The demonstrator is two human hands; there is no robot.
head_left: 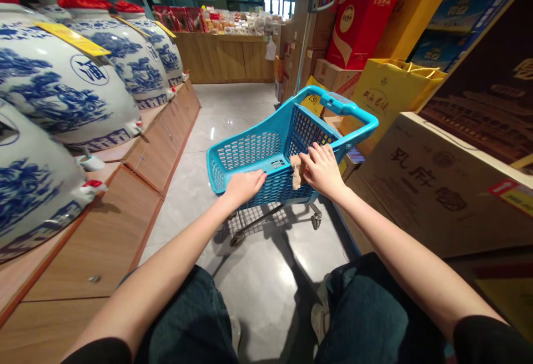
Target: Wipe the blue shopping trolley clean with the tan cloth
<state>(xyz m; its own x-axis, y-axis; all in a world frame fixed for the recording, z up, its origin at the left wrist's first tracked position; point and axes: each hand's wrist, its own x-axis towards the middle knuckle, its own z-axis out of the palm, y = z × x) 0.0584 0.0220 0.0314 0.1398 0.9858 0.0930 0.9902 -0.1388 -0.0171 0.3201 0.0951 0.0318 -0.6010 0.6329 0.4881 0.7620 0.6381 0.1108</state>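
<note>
A small blue cart (pixel 250 153) stands on the shiny floor (pixel 258 280), in the aisle between a wooden shelf (pixel 125 225) and big boxes (pixel 437 186). The left hand (pixel 244 185) is closed over the cart's near rim, likely because the cart has wheels (pixel 316 222) and could roll. The right hand (pixel 321 168) grips a tan cloth (pixel 296 170) and presses it flat on the near wall by the right corner. Big blue and white jars (pixel 62 86) sit on the shelf.
</note>
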